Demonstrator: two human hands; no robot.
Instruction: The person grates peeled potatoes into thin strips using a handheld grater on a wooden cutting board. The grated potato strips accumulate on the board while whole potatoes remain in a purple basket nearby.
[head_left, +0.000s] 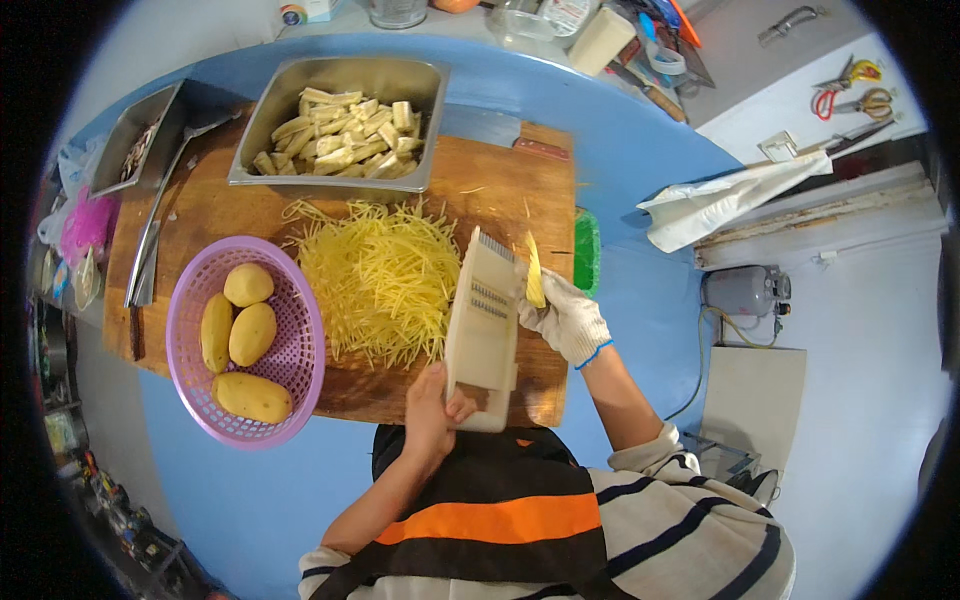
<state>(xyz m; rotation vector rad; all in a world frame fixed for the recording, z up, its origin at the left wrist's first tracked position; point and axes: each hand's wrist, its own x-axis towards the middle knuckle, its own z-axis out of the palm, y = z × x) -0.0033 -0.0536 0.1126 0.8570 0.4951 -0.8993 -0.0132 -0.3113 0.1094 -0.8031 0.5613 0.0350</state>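
Observation:
My bare left hand (435, 412) grips the lower end of a white plastic mandoline grater (484, 337), which stands tilted at the wooden board's near right part. My right hand (562, 311), in a white knit glove, holds a thin, ridged piece of peeled potato (534, 274) just right of the grater. A heap of potato shreds (379, 281) lies on the wooden cutting board (495, 180), left of the grater. Several whole peeled potatoes (253, 334) rest in a purple plastic basket (321, 337) at the board's left front.
A steel pan (337, 182) of cut pale pieces stands at the board's back. Beside it lies a cleaver (480, 125). At left are a smaller steel pan (112, 180) and a long metal utensil (161, 195). A green container (587, 251) sits beyond the right edge.

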